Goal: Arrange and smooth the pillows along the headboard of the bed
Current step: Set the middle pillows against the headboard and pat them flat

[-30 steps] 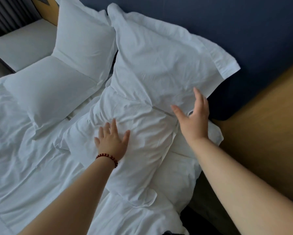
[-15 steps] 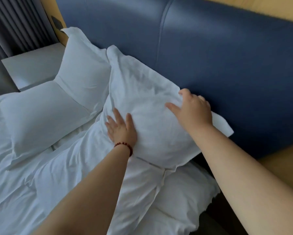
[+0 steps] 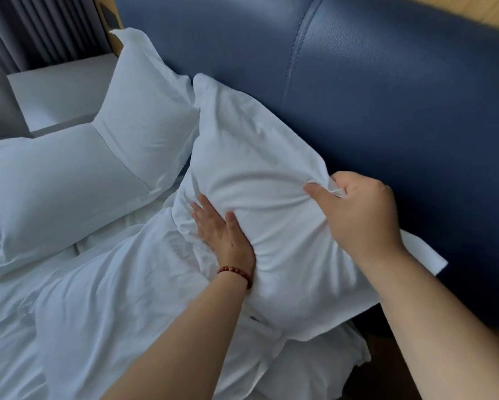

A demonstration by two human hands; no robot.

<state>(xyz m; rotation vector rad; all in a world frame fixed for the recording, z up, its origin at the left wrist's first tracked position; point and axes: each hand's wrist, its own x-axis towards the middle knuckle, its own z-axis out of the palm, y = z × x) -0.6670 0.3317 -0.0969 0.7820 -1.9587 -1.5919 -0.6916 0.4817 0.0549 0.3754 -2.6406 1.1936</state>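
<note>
A white pillow (image 3: 257, 174) leans against the blue padded headboard (image 3: 386, 105) on the right side of the bed. My right hand (image 3: 358, 212) pinches a fold of that pillow's case at its upper right edge. My left hand (image 3: 222, 229), with a red bead bracelet on the wrist, presses flat into the pillow's lower left side. Another white pillow (image 3: 144, 111) leans on the headboard further left, with a third pillow (image 3: 60, 186) lying flat in front of it. A fourth pillow (image 3: 309, 370) lies partly hidden under the one I hold.
A rumpled white duvet (image 3: 98, 313) covers the mattress at the lower left. A white bedside surface (image 3: 57, 90) and grey curtains (image 3: 40, 27) stand at the far left. Wooden wall panelling (image 3: 496, 13) shows above the headboard.
My right hand went from resting open on the pillow to pinching its case at the edge. My left hand moved from the lower pillow up onto the leaning one. The view tilted up toward the headboard.
</note>
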